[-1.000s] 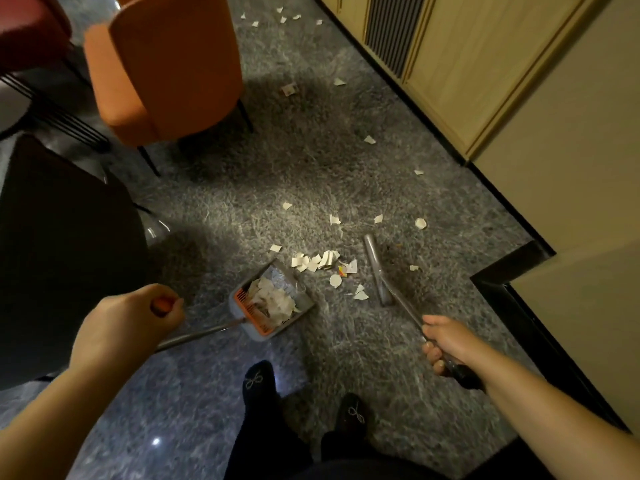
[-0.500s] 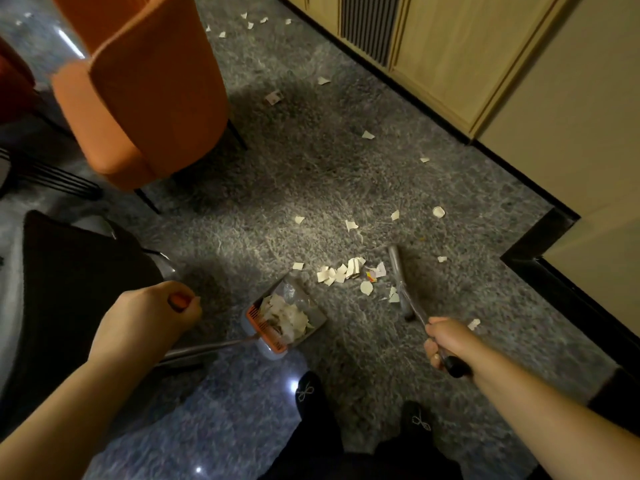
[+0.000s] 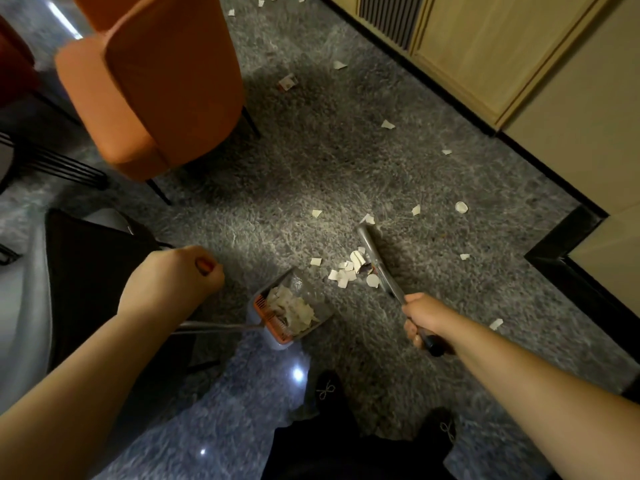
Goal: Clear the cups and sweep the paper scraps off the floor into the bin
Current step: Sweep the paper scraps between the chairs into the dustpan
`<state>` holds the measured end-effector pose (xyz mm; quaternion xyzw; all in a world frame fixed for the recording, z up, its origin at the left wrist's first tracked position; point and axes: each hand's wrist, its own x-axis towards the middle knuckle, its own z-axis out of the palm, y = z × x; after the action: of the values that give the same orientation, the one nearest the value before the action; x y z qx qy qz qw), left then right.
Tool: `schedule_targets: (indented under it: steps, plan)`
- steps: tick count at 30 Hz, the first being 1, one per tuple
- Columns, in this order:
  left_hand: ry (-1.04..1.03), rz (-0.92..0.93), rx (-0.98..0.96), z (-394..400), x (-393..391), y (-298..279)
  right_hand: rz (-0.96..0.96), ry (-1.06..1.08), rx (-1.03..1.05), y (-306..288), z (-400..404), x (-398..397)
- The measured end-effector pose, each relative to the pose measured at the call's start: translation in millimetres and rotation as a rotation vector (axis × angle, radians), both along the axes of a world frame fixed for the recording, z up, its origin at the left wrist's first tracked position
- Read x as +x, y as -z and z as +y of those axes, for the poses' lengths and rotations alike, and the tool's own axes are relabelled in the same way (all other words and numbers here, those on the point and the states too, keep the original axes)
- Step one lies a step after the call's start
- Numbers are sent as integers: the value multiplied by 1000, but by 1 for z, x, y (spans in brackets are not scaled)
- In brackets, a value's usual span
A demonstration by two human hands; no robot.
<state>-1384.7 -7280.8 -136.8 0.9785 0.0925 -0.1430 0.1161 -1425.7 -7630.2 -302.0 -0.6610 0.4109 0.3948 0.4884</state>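
My left hand (image 3: 169,282) grips the top of a long metal handle whose dustpan (image 3: 289,311) sits on the grey floor, holding a heap of paper scraps. My right hand (image 3: 427,318) grips the broom handle (image 3: 394,289). The broom head (image 3: 375,254) rests on the floor just right of a small pile of scraps (image 3: 348,270), a short way beyond the dustpan's mouth. More loose scraps (image 3: 388,124) lie scattered further out toward the wall. No cups or bin are in view.
An orange chair (image 3: 156,84) stands at the upper left, a dark chair (image 3: 90,271) beside my left arm. Wooden cabinets (image 3: 485,53) and a black skirting corner (image 3: 568,244) line the right. My dark shoes (image 3: 327,391) stand at the bottom.
The broom head has moved left against the scrap pile, pushing it tighter toward the dustpan. The view has shifted forward and both hands sit slightly higher.
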Motion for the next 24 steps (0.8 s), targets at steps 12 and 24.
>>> schedule_targets:
  steps: [12, 24]
  plan:
    - [23, -12, 2, -10, 30, 8, -13, -527, -55, -20, 53, 28]
    - [23, -49, -11, -16, 18, 11, 34, -713, 13, -25, 104, -30]
